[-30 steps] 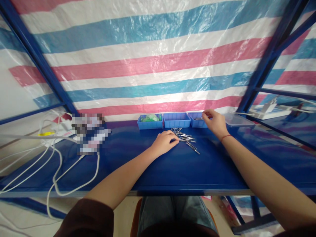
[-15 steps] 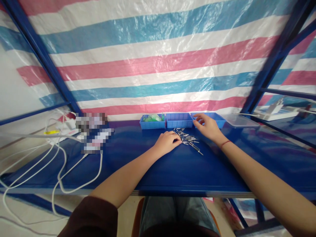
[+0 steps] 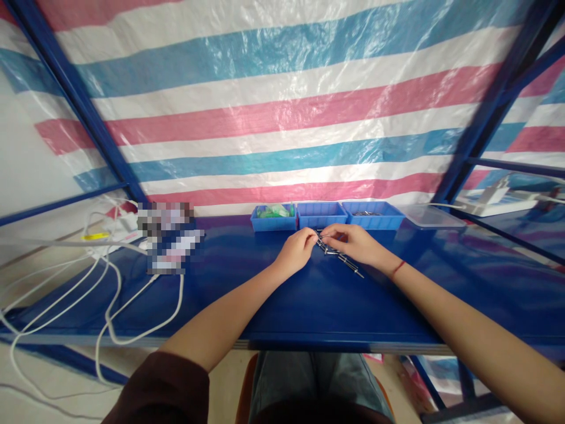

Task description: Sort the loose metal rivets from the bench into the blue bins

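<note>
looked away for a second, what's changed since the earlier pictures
The right hand has moved from the right-hand blue bin, leftward and closer in, to the metal pins; whether it grips any is unclear. The left hand shifted slightly. The three bins stayed put.

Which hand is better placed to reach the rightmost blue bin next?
Probably the right hand: it is nearer the rightmost bin, while the left hand sits left of the visible metal pins.
</note>
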`<state>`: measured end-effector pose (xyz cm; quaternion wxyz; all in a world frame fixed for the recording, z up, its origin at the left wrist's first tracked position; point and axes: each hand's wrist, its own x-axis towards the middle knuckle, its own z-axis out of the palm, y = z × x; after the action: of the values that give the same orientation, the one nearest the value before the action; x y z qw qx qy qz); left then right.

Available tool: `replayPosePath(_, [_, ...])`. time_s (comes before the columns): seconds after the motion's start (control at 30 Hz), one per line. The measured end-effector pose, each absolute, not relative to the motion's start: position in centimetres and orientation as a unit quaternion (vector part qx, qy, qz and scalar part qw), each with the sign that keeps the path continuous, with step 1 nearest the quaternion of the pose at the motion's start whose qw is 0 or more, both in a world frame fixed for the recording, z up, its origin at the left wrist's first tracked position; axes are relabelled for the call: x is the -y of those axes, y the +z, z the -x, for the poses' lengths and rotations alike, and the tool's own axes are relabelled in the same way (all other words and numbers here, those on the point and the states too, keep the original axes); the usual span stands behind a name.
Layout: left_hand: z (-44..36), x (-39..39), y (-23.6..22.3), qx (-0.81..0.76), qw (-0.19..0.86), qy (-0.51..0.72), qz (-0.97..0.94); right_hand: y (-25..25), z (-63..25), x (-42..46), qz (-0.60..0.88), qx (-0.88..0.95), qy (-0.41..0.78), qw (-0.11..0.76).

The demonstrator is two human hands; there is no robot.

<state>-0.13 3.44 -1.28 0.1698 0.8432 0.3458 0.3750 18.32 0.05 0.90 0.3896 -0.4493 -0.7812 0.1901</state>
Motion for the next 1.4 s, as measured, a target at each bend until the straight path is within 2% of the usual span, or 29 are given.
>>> replayPosePath(0.17, [-0.2,-2.8,-0.7,-0.342,0.219,0.443,-0.799,0.8,-18.3,-0.3,0.454,0.773,0.188,0.402])
replayPosePath(0.37, [-0.3,-2.3,-0.3,-0.313,0.258,0.475,-0.781,1.0,-18.0,-0.2,0.420,0.761,0.277,0.409])
replayPosePath(0.63, [-0.2,-2.1,0.0,-0.296,0.231,0.502,-0.779,1.2,-17.4,0.2,0.434,0.695,0.360,0.446])
replayPosePath(0.83, [-0.1,-2.4,-0.2,-0.310,0.227,0.495,-0.779,1.4,-17.4,0.2,0.423,0.637,0.327,0.555])
replayPosePath(1.1, [-0.4,-2.9,-1.2,-0.324,0.307,0.411,-0.794,1.7,-17.0,0.3,0.421,0.672,0.285,0.538])
replayPosePath(1.2, [-0.3,-2.6,-1.3,-0.318,0.250,0.372,-0.836,1.6,-18.5,-0.9,0.462,0.634,0.234,0.574])
replayPosePath(1.27, [-0.2,-2.4,-1.2,-0.293,0.181,0.342,-0.874,1.5,-20.4,-1.9,0.525,0.598,0.136,0.590])
replayPosePath(1.33, [-0.1,-2.2,-1.2,-0.278,0.123,0.306,-0.902,1.3,-22.8,-2.8,0.605,0.577,-0.007,0.548])
replayPosePath(1.4, [0.0,-2.0,-1.1,-0.284,0.089,0.263,-0.918,0.9,-24.9,-3.4,0.664,0.567,-0.079,0.481])
